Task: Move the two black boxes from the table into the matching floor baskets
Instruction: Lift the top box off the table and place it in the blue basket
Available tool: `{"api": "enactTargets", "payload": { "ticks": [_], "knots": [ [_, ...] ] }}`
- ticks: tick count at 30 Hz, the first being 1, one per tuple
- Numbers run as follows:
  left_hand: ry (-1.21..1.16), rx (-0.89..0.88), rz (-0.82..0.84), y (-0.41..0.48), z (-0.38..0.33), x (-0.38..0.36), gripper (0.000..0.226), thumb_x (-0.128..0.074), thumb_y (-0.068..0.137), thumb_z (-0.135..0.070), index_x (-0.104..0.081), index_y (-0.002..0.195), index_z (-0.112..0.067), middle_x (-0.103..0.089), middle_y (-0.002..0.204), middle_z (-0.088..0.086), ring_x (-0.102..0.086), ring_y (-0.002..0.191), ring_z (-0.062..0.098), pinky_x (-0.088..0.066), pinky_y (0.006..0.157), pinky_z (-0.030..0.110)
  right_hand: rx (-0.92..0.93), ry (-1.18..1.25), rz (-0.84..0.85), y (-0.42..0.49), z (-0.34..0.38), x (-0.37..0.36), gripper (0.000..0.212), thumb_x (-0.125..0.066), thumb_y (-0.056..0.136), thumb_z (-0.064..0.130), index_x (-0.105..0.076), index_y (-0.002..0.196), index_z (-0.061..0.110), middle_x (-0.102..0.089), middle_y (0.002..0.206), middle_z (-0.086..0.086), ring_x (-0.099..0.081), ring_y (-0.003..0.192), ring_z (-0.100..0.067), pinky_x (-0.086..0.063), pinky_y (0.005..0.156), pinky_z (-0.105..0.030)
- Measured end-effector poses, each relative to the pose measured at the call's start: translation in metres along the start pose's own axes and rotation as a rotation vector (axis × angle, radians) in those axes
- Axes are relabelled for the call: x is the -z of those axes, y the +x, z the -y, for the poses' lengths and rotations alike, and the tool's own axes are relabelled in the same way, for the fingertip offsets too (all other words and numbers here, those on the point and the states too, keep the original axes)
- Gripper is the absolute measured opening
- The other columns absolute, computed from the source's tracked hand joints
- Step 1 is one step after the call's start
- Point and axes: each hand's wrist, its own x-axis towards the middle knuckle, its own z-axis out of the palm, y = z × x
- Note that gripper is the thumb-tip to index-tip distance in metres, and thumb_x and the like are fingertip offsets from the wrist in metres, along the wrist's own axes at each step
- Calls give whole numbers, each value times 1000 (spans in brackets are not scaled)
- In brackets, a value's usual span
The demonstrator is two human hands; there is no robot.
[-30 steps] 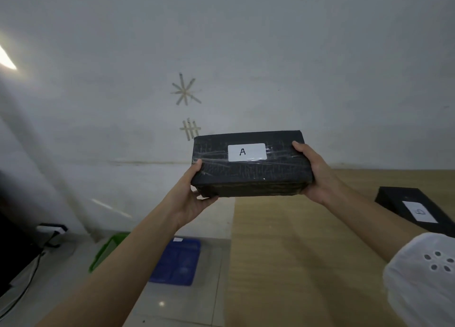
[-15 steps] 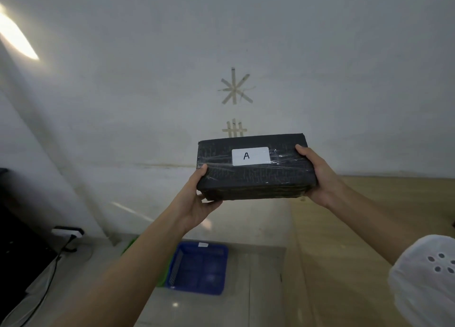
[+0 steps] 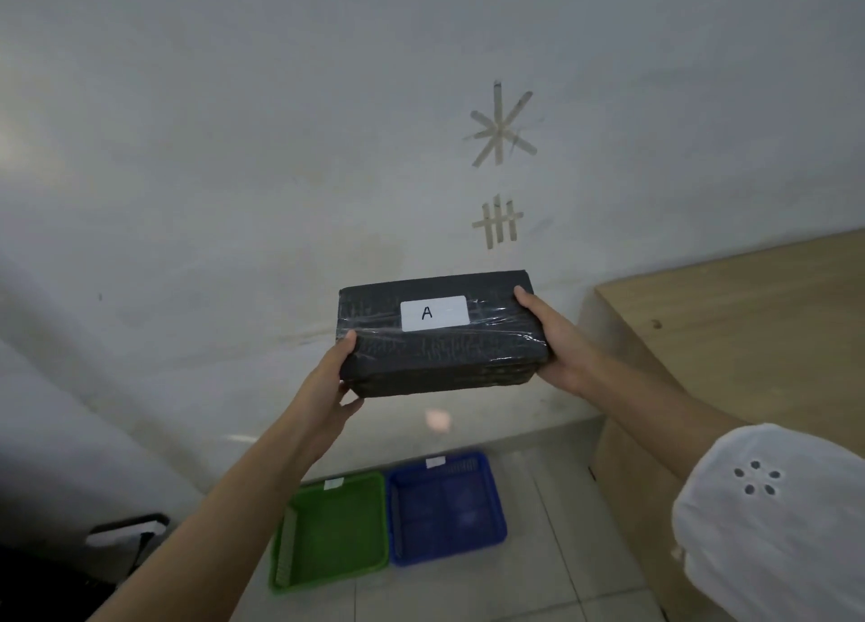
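A black box (image 3: 440, 354) wrapped in clear film, with a white label reading "A", is held in the air in front of the wall. My left hand (image 3: 330, 383) grips its left end and my right hand (image 3: 557, 340) grips its right end. Below it on the tiled floor stand two baskets side by side: a green basket (image 3: 327, 532) on the left and a blue basket (image 3: 447, 509) on the right, each with a small white tag on its far rim. The second black box is out of view.
The wooden table (image 3: 749, 340) stands at the right, its left edge next to the blue basket. Tape marks (image 3: 498, 130) are stuck on the white wall. A dark device with a cable (image 3: 126, 532) lies on the floor at the lower left.
The view has swung left and down: the table slid to the right, the second box left the view, and both floor baskets came fully into sight. Both hands keep hold of box A.
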Motion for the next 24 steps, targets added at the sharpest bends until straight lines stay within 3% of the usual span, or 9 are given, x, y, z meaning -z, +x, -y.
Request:
{"api": "enactTargets", "payload": {
  "ticks": [4, 7, 10, 13, 17, 19, 24],
  "knots": [
    [-1, 49, -8, 33, 17, 36, 38, -57, 87, -39, -50, 120, -21, -52, 126, 5, -49, 120, 25, -44, 93, 39, -83, -256, -89, 37, -39, -15, 48, -35, 95, 54, -60, 119, 20, -75, 99, 1, -68, 95, -15, -51, 78, -29],
    [6, 111, -12, 63, 39, 49, 27, -54, 90, -31, -51, 116, -23, -49, 129, 6, -47, 119, 25, -42, 92, 38, -134, -394, -155, 71, -70, -18, 53, -30, 96, 53, -47, 132, 18, -66, 111, -5, -62, 102, -20, -50, 85, -33],
    [8, 164, 17, 97, 69, 63, 27, -51, 92, -26, -51, 119, -24, -48, 128, 8, -46, 119, 27, -41, 93, 38, -140, -466, -228, 107, -100, -14, 51, -31, 97, 51, -41, 134, 18, -62, 107, -2, -60, 93, -17, -50, 73, -30],
    [22, 184, 74, 136, 110, 77, 36, -49, 93, -24, -46, 129, -25, -48, 126, 6, -46, 121, 27, -45, 87, 35, -142, -474, -322, 146, -141, 6, 50, -37, 96, 48, -36, 135, 16, -56, 119, -8, -57, 89, -16, -48, 67, -28],
    [22, 183, 113, 194, 190, 95, 27, -47, 95, -20, -49, 120, -27, -55, 111, -2, -55, 101, 16, -50, 76, 29, -167, -451, -399, 201, -225, 44, 49, -43, 95, 45, -40, 132, 11, -56, 109, -6, -56, 84, -14, -44, 60, -26],
    [40, 197, 104, 225, 237, 107, 28, -47, 95, -19, -48, 122, -27, -54, 117, 0, -55, 102, 17, -50, 79, 29, -175, -424, -428, 226, -274, 65, 47, -45, 95, 42, -43, 131, 11, -57, 109, -7, -56, 83, -16, -44, 59, -26],
    [85, 255, 94, 302, 358, 131, 51, -49, 94, -13, -35, 142, -21, -42, 145, 9, -44, 129, 29, -39, 106, 44, -263, -380, -420, 286, -392, 124, 43, -45, 96, 37, -47, 131, 11, -60, 112, -10, -60, 88, -22, -50, 66, -32]
  ]
}}
